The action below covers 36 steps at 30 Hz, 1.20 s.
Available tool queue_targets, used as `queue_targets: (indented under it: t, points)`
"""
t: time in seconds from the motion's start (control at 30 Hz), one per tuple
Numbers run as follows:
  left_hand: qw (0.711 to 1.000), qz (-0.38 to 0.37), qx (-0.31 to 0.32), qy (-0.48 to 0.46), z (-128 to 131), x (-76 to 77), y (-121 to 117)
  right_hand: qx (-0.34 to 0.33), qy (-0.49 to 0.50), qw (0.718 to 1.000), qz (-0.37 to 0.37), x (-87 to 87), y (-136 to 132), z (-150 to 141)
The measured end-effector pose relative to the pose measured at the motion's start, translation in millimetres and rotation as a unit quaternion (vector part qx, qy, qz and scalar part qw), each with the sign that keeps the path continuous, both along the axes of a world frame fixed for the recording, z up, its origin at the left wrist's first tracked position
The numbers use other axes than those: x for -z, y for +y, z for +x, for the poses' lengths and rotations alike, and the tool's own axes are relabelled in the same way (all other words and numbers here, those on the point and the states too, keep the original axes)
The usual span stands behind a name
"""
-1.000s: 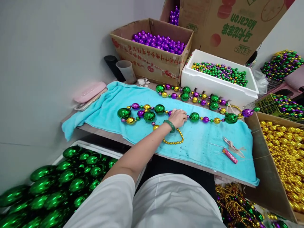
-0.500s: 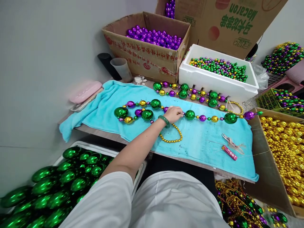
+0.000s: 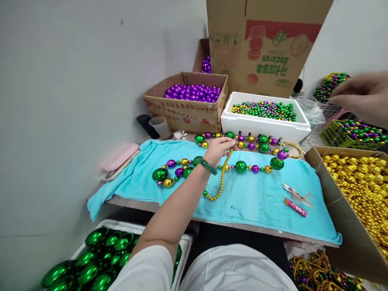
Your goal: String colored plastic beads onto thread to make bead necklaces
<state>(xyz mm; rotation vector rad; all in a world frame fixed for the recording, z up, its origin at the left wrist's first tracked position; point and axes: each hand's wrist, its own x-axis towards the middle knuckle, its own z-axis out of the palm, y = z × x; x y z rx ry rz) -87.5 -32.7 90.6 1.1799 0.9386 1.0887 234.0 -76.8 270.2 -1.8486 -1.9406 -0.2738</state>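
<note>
Left hand point(image 3: 220, 151), green bangle point(image 3: 207, 165) at the wrist, pinches the upper end of the gold bead strand point(image 3: 222, 180) between thumb and fingers. Strand hangs below the grip, long axis running down toward the wearer, its lower end curling left on the blue towel point(image 3: 248, 206). Big-bead string point(image 3: 241, 166) lies left to right on the towel, crossing behind the strand, its left part doubled back. Right hand point(image 3: 363, 97) is up at the right edge, well apart from the strand; left is clearly nearer. Right is blurred, so can't tell whether its fingers grip anything, maybe a thread. Snips point(image 3: 286, 187) and a pink-red packet point(image 3: 295, 207) sit on the towel, right of the strand.
</note>
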Motion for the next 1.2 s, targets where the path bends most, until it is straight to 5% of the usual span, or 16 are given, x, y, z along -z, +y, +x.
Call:
queue_targets:
  t: [0.13,0.33,0.77,0.97,1.2]
  points:
    - [0.994,0.071,-0.020,0.079,12.6,-24.1,-2.6,-0.061,-0.015,0.997,-0.054,5.3,-1.9,-60.1]
    - [0.991,0.118,-0.012,0.066,35.6,-37.1,-16.6,-0.166,-0.001,0.984,-0.063,35.2,-2.2,-90.7]
    - [0.998,0.008,0.060,0.000,56.7,-1.7,-35.7,-0.203,0.052,0.975,-0.074,56.3,-9.6,-106.1]
    - [0.996,0.016,-0.008,-0.084,63.6,17.8,-28.8,-0.195,0.098,0.973,-0.073,62.2,-7.5,-100.2]
    - [0.994,-0.002,0.070,-0.085,74.1,15.1,-33.9,-0.184,0.082,0.975,-0.092,76.5,-0.7,-89.3]
